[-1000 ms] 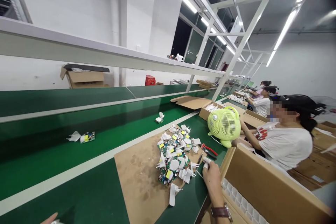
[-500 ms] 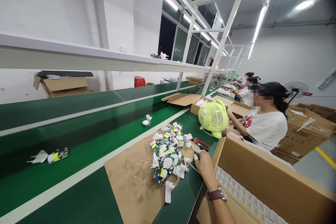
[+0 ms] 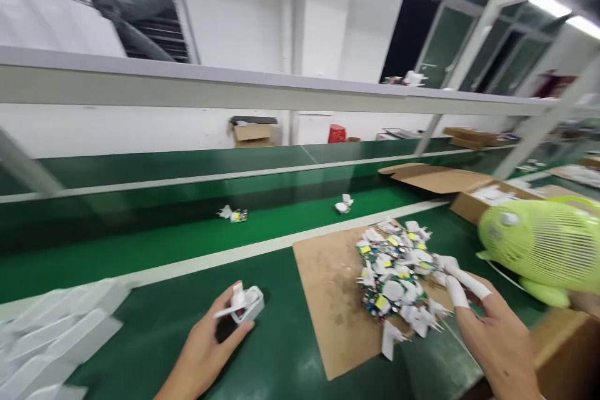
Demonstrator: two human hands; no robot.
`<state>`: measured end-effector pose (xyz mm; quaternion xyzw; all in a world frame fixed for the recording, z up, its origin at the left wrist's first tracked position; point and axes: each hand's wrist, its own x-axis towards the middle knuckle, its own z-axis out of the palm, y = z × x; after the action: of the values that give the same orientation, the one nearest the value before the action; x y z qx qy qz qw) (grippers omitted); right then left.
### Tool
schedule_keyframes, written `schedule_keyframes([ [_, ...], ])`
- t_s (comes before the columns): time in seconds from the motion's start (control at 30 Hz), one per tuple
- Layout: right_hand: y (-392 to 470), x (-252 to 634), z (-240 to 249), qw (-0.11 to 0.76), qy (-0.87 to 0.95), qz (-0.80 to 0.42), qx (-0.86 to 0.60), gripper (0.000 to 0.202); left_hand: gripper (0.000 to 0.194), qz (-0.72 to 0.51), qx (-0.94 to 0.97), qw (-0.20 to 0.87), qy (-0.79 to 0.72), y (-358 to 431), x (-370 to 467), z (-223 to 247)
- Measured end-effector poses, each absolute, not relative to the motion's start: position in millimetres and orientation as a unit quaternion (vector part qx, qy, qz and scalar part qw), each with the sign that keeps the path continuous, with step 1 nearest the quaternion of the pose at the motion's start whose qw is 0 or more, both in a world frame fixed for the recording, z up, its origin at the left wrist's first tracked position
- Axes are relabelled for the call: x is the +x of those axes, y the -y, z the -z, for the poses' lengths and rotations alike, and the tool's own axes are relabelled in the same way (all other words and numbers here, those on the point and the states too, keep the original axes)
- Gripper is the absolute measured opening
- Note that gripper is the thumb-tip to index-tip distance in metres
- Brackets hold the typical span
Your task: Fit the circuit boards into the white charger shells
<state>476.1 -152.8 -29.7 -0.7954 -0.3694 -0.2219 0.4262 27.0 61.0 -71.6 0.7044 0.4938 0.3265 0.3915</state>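
**White housing left of the board pile; one hand at each**

White housing (image 3: 253, 306) position: lower centre of the frame, gripped between thumb and fingers of the left hand (image 3: 199, 350). Its long axis appears to slant up toward the right; blur obscures its interior.

Board pile (image 3: 394, 287) position: right of centre, on the cardboard sheet (image 3: 328, 312). The pile lies to the right of the left hand and to the upper left of the right hand (image 3: 501, 331). The right hand is nearer: its bent, white-covered fingers (image 3: 472, 284) reach the pile's right edge. Whether they grip a piece cannot be told.

Between housing and pile: the left part of the cardboard sheet.

Surroundings: the green fan (image 3: 539, 244) stands beyond the right hand, limiting room at upper right. White trays (image 3: 60, 337) occupy the lower left. Two loose board assemblies (image 3: 239, 216) lie on the green belt (image 3: 285, 225) beyond.
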Motion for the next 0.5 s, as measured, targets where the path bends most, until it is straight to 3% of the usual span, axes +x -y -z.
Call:
schedule_keyframes([
  [0.13, 91.4, 383.4, 24.9, 0.459, 0.616, 0.085, -0.635, 0.032, 0.061, -0.342, 0.698, 0.426, -0.463, -59.0, 27.4, 76.6],
  [0.27, 33.1, 290.6, 28.7, 0.385, 0.751, -0.074, -0.532, 0.040, 0.048, -0.349, 0.715, 0.412, -0.444, -50.6, 25.8, 72.6],
  [0.4, 0.9, 240.7, 35.8, 0.372, 0.785, -0.164, -0.468, 0.038, 0.056, -0.356, 0.698, 0.465, -0.412, -48.4, 21.8, 69.5],
  [0.5, -12.0, 232.3, 47.3, 0.395, 0.770, -0.150, -0.478, 0.030, 0.063, -0.399, 0.665, 0.463, -0.429, -53.4, 17.6, 71.2],
])
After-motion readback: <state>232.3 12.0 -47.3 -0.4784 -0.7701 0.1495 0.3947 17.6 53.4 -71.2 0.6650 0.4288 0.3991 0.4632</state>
